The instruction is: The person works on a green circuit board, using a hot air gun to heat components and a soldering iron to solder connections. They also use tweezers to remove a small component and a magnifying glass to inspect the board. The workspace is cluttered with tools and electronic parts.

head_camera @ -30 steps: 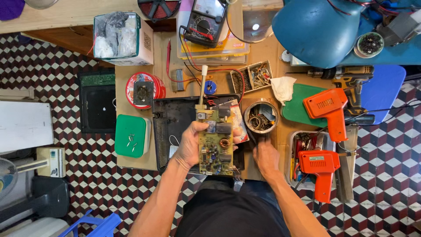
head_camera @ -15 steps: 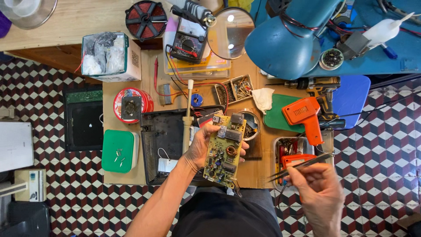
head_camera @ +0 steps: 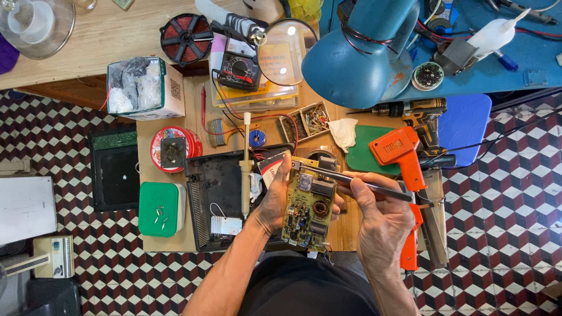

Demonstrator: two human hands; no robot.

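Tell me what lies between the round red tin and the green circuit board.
In the head view, a black plastic housing with a cream-handled soldering iron lying across it sits between the red tin and the circuit board.

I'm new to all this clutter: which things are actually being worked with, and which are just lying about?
In use: circuit board in left hand; slim metal tool in right hand.

Lying about: orange solder gun, multimeter, magnifying glass, green box, red wire spool.

Below you lies a floor [head_camera: 497, 175] of red, black and white cube-pattern tiles. Your wooden worktop [head_camera: 199, 105] stands on it, a longer pale wooden bench [head_camera: 105, 41] beyond, a blue bench [head_camera: 515, 70] at right, and a blue lamp [head_camera: 357, 52] overhead.
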